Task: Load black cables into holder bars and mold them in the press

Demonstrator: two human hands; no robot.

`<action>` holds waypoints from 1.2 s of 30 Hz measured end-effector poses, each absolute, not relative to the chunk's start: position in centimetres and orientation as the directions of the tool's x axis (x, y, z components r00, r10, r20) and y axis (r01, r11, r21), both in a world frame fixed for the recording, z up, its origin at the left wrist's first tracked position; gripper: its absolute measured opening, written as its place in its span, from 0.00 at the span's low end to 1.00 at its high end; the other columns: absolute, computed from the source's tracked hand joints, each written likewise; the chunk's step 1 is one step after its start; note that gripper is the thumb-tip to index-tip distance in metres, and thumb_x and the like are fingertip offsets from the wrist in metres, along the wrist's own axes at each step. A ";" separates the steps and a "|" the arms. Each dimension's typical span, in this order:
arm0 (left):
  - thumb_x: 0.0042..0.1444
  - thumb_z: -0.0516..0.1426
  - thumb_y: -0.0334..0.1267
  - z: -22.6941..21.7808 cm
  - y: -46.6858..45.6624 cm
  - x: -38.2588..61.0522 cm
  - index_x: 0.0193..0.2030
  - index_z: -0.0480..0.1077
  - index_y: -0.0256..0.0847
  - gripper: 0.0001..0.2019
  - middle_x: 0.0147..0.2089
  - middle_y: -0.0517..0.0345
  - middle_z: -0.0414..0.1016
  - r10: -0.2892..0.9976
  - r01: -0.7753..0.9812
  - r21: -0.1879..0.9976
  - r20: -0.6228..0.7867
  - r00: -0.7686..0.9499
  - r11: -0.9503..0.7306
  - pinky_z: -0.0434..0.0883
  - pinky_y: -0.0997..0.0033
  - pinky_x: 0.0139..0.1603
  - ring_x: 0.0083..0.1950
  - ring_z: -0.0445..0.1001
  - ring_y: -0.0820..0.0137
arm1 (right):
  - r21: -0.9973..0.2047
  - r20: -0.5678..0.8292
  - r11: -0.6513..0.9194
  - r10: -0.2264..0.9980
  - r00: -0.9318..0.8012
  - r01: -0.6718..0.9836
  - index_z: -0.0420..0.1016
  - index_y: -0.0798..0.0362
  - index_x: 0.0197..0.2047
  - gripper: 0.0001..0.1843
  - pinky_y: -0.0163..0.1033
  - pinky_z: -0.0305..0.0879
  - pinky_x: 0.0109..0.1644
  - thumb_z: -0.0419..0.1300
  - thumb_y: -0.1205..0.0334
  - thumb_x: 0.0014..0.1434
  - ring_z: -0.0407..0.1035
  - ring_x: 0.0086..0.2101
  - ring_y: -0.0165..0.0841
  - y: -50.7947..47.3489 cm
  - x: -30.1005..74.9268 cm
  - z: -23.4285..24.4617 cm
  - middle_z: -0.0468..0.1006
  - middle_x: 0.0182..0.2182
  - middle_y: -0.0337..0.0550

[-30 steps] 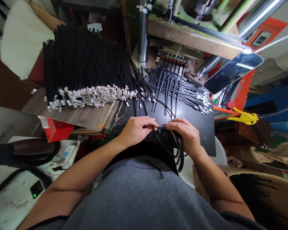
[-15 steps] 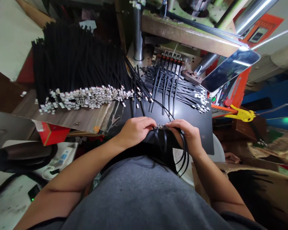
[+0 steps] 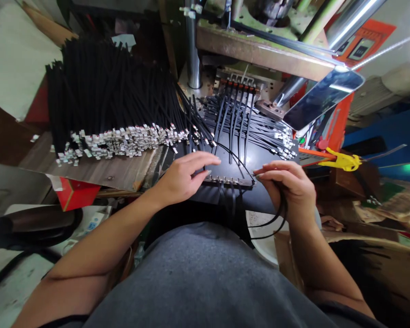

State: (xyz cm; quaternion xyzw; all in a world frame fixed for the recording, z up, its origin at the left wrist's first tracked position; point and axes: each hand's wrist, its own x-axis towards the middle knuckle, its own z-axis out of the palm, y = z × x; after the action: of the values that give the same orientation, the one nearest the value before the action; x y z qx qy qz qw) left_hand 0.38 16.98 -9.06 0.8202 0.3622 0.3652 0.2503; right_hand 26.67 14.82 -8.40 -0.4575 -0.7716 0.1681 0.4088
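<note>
Left hand hovering spread just beside metal-tipped row; right hand curling around black cables, gripping. Large bundle sitting beyond left hand; fanned batch lying beyond right hand.

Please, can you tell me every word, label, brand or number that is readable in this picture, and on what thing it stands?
No text can be read.
The orange sign at upper right carries a small label, too small to read.
The blue print on the white package at lower left is too blurred to read.
</note>
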 end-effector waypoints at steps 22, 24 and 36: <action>0.61 0.61 0.31 -11.5 16.1 -1.3 0.42 0.75 0.41 0.04 0.42 0.58 0.81 0.814 0.444 0.689 0.413 0.409 -0.573 0.76 0.75 0.46 0.43 0.80 0.72 | -0.643 0.499 0.570 0.818 -0.284 0.511 0.78 0.48 0.43 0.12 0.41 0.77 0.48 0.57 0.73 0.64 0.77 0.41 0.33 14.2 26.4 -12.2 0.82 0.39 0.41; 0.61 0.62 0.33 -10.9 16.2 -1.8 0.43 0.74 0.42 0.05 0.42 0.60 0.80 0.823 0.482 0.678 0.362 0.438 -0.555 0.75 0.77 0.44 0.42 0.80 0.73 | -0.616 0.511 0.594 0.801 -0.311 0.518 0.78 0.49 0.43 0.12 0.43 0.77 0.49 0.56 0.73 0.65 0.77 0.42 0.34 14.3 26.5 -12.1 0.82 0.39 0.43; 0.64 0.53 0.28 -8.3 16.3 -1.0 0.55 0.68 0.42 0.14 0.45 0.56 0.77 0.778 0.635 0.539 0.063 0.625 -0.553 0.75 0.66 0.46 0.44 0.78 0.67 | -0.563 0.383 0.630 0.772 -0.507 0.534 0.78 0.53 0.46 0.13 0.45 0.76 0.51 0.53 0.72 0.66 0.76 0.45 0.37 14.8 27.1 -10.9 0.81 0.42 0.48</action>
State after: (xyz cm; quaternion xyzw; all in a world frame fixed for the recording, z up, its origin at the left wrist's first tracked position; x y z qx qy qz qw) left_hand -0.99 16.35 -8.25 0.8686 0.4067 0.1490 0.2406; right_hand 27.09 14.76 -10.93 -0.3857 -0.8469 0.1901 0.3129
